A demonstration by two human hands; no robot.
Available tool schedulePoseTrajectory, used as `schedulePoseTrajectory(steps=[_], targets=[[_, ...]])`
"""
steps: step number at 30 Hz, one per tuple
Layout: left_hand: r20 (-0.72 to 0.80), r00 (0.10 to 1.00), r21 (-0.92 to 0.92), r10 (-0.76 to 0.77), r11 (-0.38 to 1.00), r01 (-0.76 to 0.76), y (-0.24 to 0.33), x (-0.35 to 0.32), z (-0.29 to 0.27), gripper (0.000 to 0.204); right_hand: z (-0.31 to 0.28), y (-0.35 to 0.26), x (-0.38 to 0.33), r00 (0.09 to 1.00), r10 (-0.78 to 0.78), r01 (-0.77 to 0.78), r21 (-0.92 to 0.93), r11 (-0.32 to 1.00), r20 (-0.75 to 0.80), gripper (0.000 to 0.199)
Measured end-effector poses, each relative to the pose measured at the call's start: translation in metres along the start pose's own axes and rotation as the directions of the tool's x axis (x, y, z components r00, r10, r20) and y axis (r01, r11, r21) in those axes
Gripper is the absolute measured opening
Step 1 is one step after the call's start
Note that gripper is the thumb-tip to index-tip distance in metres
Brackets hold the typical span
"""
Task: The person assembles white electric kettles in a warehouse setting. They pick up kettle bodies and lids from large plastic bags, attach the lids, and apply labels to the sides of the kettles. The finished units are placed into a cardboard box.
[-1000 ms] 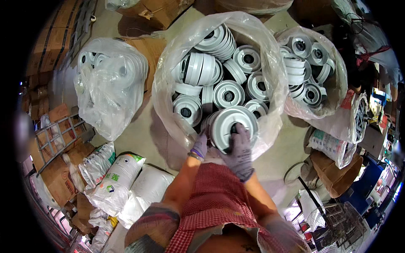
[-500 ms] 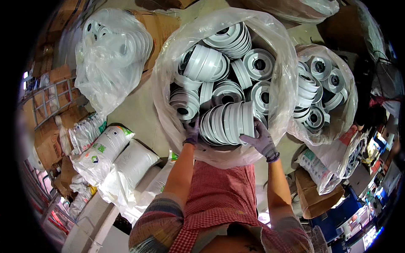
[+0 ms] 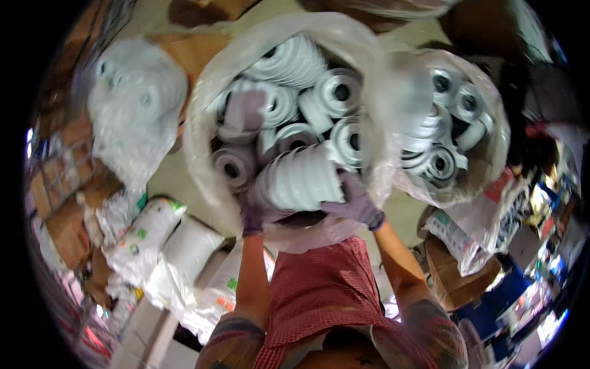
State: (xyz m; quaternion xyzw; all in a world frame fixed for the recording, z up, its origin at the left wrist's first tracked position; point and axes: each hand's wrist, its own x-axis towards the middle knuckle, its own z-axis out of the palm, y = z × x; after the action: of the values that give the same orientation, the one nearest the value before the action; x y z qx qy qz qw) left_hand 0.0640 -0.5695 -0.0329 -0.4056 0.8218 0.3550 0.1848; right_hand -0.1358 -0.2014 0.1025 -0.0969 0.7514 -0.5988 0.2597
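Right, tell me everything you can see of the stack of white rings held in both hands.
The stack of white rings is a row of matching round flanged pieces pressed face to face, ribbed along its side. They look like white plastic, slightly blurred. It lies roughly sideways, tilted, over the near rim of the big clear plastic bag. The gloved left hand cups its lower left end; the gloved right hand clamps its right end.

Dim, warm indoor light, heavy motion blur throughout, strong fisheye bending and black vignette at the rim.
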Motion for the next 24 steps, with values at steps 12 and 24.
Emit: schedulePoseTrajectory(steps=[12, 24], targets=[[0.438, 0.891, -0.222, 0.116, 0.975, -0.017, 0.248, -0.165, 0.076, 0.045, -0.219, -0.119, -0.2, 0.768, 0.444, -0.348, 0.282, 0.894, -0.462, 0.1], [0.482, 0.472, -0.692, 0.738, 0.651, -0.312, 0.378, -0.191, 0.413, 0.041, -0.348, 0.026, -0.143, 0.733, -0.248, -0.54, -0.763, 0.354, -0.634, 0.062]])
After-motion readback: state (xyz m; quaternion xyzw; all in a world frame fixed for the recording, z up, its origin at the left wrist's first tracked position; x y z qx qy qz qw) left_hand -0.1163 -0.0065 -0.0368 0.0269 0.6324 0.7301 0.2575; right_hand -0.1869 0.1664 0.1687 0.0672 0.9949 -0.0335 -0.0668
